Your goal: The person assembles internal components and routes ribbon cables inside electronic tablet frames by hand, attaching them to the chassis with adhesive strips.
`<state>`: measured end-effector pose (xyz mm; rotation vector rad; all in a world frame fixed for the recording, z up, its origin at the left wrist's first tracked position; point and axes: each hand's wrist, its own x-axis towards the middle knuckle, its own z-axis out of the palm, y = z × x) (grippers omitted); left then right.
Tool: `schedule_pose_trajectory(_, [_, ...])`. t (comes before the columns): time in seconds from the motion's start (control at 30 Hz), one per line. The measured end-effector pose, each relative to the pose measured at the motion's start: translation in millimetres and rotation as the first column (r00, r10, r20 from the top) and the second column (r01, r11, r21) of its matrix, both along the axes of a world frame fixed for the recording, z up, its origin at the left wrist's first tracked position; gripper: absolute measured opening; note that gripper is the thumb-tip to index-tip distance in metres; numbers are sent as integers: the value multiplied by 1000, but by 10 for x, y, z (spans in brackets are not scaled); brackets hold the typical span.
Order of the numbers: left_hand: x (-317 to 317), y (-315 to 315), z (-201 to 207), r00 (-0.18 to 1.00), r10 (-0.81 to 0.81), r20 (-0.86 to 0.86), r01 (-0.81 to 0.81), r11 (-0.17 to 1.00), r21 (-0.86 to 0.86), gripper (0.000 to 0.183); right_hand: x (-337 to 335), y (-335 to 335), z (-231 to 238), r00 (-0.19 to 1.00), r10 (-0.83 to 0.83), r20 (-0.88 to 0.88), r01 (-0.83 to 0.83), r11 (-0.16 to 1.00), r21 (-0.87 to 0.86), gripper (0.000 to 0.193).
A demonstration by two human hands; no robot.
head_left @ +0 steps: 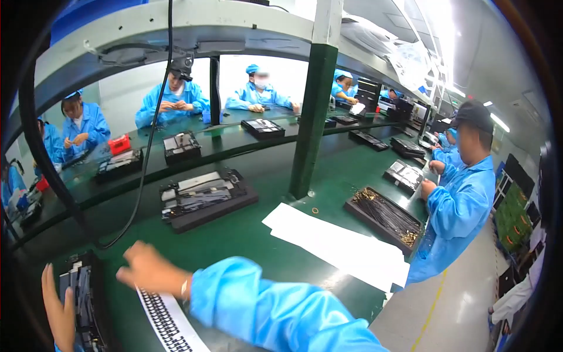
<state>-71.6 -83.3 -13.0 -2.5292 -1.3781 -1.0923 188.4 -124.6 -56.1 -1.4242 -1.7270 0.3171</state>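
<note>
- Fingers of the right hand (153,271) are blurred but parted, with nothing seen between them, just above the far end of a white sheet of black parts (166,322).
- Left hand (60,317): thumb and fingers stand apart, holding nothing visible, beside a black tray (103,314) of grey strips; contact is unclear.
- A low right cuff could brush the sheet and skew its parts; a knock from the left hand could unsettle the loosely stacked strips.
- Around them, the green table (258,237) carries loose papers (340,246), a hanging black cable (153,126) near it.
- Beyond, co-workers in blue smocks sit along benches under bright lights.
</note>
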Motion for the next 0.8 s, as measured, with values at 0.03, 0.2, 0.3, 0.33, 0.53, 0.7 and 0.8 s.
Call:
schedule_pose_trajectory(0.03, [297,-174,177,997,-81,-6,81,996,-24,48,367,-31,-7,996,-88,-4,88,993,84,35])
schedule_pose_trajectory(0.2, [1832,78,-98,927,-369,-61,350,914,-205,35,2255,-331,-549,614,-788,-41,760,577,301,19])
schedule_pose_trajectory(0.3, [2139,842,-640,925,-237,299,356,817,-454,33,2471,-349,-576,459,-888,30,866,455,207,20])
schedule_pose_trajectory(0.33, [2244,1046,-790,930,-172,326,327,793,-514,35,2524,-328,-604,415,-905,89,894,424,142,22])
schedule_pose_trajectory(0.53, [3018,1312,-1153,920,-137,366,351,702,-619,61,2576,106,-651,516,-850,103,857,511,-70,43])
schedule_pose_trajectory(0.7, [2901,1042,-1110,732,-55,679,532,668,-520,62,2302,16,-338,503,-864,0,863,502,-45,44])
schedule_pose_trajectory(0.8, [2827,799,-895,647,-153,747,571,747,-341,62,2259,-190,-99,493,-855,-160,870,478,122,45])
